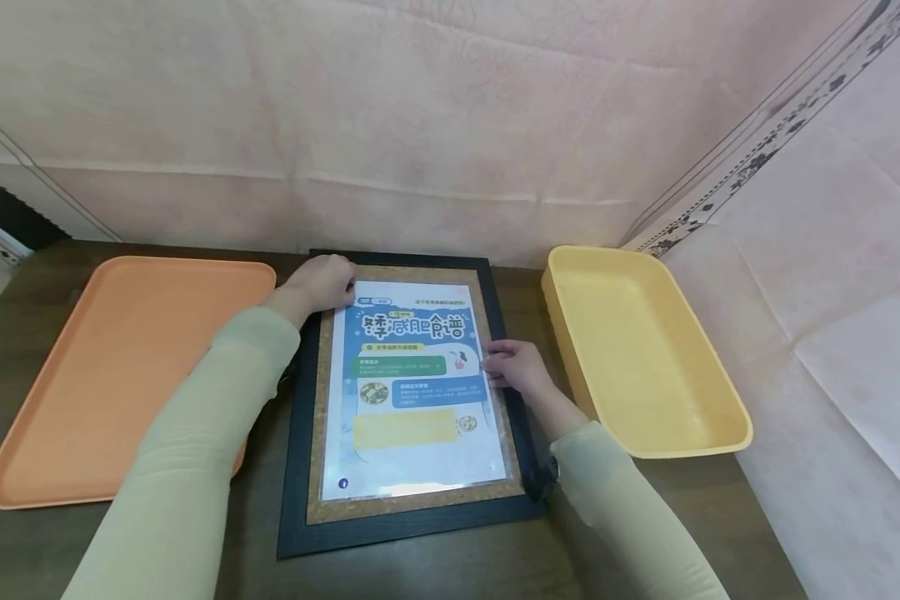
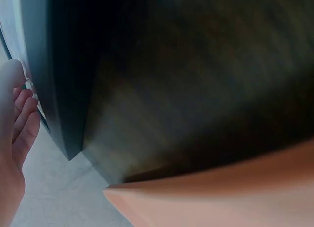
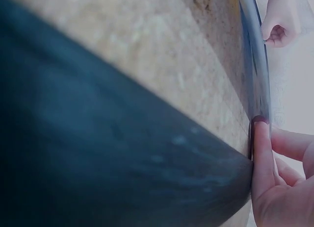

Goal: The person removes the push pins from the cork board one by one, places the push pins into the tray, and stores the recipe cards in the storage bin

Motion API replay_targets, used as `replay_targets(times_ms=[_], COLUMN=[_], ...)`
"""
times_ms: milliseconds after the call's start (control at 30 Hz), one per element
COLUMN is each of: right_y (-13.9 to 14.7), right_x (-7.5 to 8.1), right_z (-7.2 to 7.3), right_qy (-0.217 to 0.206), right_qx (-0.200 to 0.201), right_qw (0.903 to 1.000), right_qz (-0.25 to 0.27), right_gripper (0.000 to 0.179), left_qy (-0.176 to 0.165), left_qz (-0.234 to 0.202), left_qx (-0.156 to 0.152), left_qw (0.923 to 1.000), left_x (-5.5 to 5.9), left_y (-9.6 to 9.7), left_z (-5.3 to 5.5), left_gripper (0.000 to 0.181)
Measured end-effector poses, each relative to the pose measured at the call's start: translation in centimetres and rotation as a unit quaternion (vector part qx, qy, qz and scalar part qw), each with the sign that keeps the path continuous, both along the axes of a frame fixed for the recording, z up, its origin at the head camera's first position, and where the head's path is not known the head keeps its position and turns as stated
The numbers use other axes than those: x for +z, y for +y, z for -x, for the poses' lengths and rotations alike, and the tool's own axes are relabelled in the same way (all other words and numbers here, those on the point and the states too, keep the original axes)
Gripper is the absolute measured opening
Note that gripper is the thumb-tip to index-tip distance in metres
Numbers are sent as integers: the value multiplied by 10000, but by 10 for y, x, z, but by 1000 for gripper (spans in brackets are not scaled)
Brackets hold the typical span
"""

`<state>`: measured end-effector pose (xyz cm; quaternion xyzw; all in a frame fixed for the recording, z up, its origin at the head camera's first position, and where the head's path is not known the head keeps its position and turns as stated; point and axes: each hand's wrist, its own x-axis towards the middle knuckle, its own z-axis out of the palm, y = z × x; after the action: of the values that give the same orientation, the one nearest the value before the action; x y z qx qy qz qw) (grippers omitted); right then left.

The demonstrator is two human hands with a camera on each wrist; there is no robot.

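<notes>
A laminated blue poster [image 1: 418, 467] printed with Chinese text lies over a cork board [image 1: 390, 507] in a black frame [image 1: 412, 531]. My left hand [image 1: 322, 285] pinches the poster's upper left corner, its fingers curled in the left wrist view. On the right side, my right hand [image 1: 523, 367] holds the poster's edge between thumb and fingers, about a third of the way down. Seen from the right wrist, the poster [image 3: 259, 65] bows up off the cork, with the left hand [image 3: 282, 28] at its far end.
An orange tray [image 1: 142, 367] lies on the dark wooden table [image 1: 390, 579] left of the frame, partly behind the left sleeve. To the right stands a yellow bin [image 1: 645, 350], near the right forearm. Pale cloth [image 1: 420, 125] hangs behind the table.
</notes>
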<state>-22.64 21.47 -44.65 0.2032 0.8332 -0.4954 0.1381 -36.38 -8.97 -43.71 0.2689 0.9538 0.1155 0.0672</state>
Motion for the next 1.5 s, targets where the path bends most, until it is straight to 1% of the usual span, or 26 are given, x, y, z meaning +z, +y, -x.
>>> replay_targets(times_ms=[67,167,300,367,433,567,600,667,733,800,933,1033,1167,1333,1500], right_y=[-2,-4,-6,-7,-7,-8,-8,-9,-9,-9,-8,-7,-5,-3,-2], right_x=[1,2,4,4,5,6,6,7,7,7,5,4,3,2,0], right_z=[0,0,0,0,0,2,2,2,1,1,1,1,1,0,-2], right_qy=[7,32,76,78,84,72,72,46,25,12,8,-8,-5,-14,-45], right_qx=[25,63,107,126,130,131,124,112,107,112,126,139,119,107,117], right_qw=[10000,10000,9999,9999,9999,9999,9999,9999,9999,9999,9999,9999,9999,9999,9999], right_qz=[17,26,31,23,25,29,32,30,24,28,40,33,1,-26,-31], right_gripper=[40,40,40,40,41,41,41,40,40,40,40,41,41,42,43], left_qy=[-118,-326,-507,-544,-633,-858,-924,-1002,-1081,-1173,-1412,-1523,-1586,-1709,-1727], left_qz=[-151,-422,-793,-1030,-1409,-2209,-2355,-2532,-2626,-2659,-2735,-2855,-3008,-3016,-2966], left_qx=[166,512,869,977,1089,1317,1361,1415,1436,1447,1363,1285,1271,1343,1439], left_qw=[9997,9973,9918,9884,9820,9625,9578,9518,9480,9458,9416,9374,9318,9283,9282], left_x=[1,4,9,10,10,12,13,16,19,22,28,31,35,36,36], left_y=[-2,-7,-15,-19,-22,-27,-28,-31,-35,-39,-48,-56,-68,-83,-101], left_z=[-1,-3,-4,-4,-4,-6,-7,-9,-12,-14,-21,-25,-30,-37,-43], left_gripper=[11,6,13,16,19,21,22,23,25,26,30,31,33,37,37])
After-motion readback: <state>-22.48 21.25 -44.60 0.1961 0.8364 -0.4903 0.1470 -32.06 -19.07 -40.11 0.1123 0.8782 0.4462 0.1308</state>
